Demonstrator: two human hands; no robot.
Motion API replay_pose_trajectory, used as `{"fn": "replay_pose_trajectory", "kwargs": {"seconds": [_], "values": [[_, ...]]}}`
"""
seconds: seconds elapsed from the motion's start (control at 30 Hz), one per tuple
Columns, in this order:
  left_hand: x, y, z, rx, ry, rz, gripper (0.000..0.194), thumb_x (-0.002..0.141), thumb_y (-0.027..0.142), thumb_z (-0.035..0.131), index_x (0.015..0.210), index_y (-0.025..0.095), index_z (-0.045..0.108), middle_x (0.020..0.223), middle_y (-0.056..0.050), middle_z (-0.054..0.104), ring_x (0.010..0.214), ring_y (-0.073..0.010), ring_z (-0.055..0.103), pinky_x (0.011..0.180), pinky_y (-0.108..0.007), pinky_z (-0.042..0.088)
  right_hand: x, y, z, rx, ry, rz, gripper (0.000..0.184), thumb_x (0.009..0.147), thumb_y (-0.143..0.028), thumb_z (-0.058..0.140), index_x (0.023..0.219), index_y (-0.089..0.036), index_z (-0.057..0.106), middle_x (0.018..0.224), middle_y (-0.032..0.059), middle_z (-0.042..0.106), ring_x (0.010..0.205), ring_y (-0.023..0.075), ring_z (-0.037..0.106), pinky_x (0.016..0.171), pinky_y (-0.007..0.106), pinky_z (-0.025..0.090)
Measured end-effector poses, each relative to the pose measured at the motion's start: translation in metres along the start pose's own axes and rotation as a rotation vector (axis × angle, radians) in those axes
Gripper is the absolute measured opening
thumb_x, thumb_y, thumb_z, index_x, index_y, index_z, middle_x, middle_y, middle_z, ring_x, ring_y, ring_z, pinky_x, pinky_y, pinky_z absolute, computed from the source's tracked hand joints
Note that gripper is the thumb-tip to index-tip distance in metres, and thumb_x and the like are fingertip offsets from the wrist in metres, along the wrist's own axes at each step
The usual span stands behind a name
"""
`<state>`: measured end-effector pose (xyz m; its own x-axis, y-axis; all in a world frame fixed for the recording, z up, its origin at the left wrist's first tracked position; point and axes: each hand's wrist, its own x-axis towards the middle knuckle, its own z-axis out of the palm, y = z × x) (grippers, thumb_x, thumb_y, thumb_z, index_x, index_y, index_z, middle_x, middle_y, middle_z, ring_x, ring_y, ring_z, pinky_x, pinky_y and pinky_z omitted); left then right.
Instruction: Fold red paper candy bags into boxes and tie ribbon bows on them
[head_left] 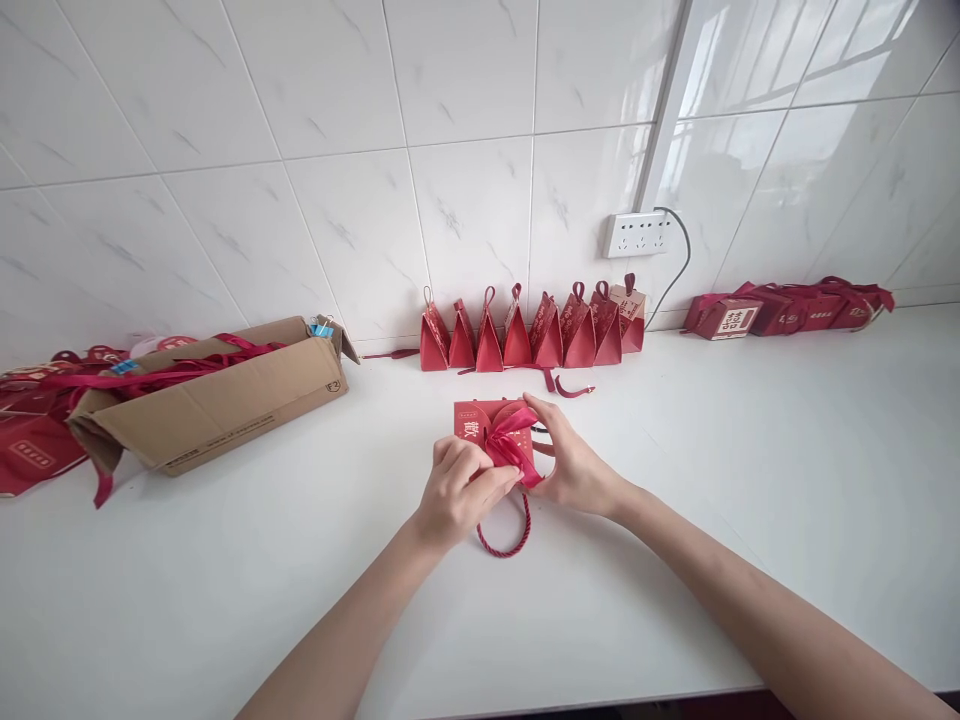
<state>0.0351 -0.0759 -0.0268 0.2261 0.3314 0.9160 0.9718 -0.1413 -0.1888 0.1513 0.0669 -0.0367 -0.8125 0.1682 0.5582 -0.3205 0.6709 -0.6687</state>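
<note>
A small red gift box with gold lettering lies flat on the white counter, a red rope handle looping toward me. A pink-red ribbon bow sits on its near right part. My left hand pinches the ribbon at the box's near edge. My right hand grips the box's right side, its fingers on the bow.
A row of several folded red gift boxes stands against the tiled wall. An open cardboard carton with red ribbons lies at left, beside flat red boxes. More red boxes lie at far right. A wall socket has a cable.
</note>
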Motion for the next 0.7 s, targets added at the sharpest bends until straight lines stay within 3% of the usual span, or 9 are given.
{"fn": "replay_pose_trajectory", "kwargs": {"seconds": [0.37, 0.57, 0.7], "values": [[0.0032, -0.0013, -0.0019, -0.005, -0.002, 0.071, 0.023, 0.072, -0.002, 0.062, 0.085, 0.017, 0.061, 0.054, 0.006, 0.033, 0.054, -0.0088, 0.031, 0.056, -0.025, 0.029, -0.0011, 0.0027, 0.0011, 0.036, 0.008, 0.035, 0.093, 0.067, -0.014, 0.066, 0.140, -0.037, 0.013, 0.139, 0.0086, 0.023, 0.129, 0.0271, 0.032, 0.095, 0.049, 0.048], [0.0012, 0.0018, 0.0018, -0.007, 0.014, 0.104, 0.024, 0.074, -0.003, 0.059, 0.090, 0.015, 0.061, 0.053, 0.007, 0.034, 0.052, -0.0077, 0.031, 0.056, -0.025, 0.033, -0.0017, 0.0031, 0.0024, 0.064, 0.007, 0.034, 0.091, 0.069, -0.016, 0.064, 0.140, -0.038, 0.012, 0.140, 0.0076, 0.022, 0.130, 0.0261, 0.030, 0.098, 0.049, 0.046], [0.0029, 0.0043, 0.0008, -0.044, 0.043, 0.022, 0.018, 0.074, 0.002, 0.063, 0.085, 0.016, 0.062, 0.052, 0.007, 0.035, 0.051, -0.0075, 0.032, 0.057, -0.024, 0.035, -0.0014, 0.0009, 0.0017, 0.038, 0.019, 0.048, 0.092, 0.069, -0.022, 0.068, 0.140, -0.038, 0.012, 0.140, 0.0081, 0.023, 0.130, 0.0271, 0.031, 0.095, 0.049, 0.047]]}}
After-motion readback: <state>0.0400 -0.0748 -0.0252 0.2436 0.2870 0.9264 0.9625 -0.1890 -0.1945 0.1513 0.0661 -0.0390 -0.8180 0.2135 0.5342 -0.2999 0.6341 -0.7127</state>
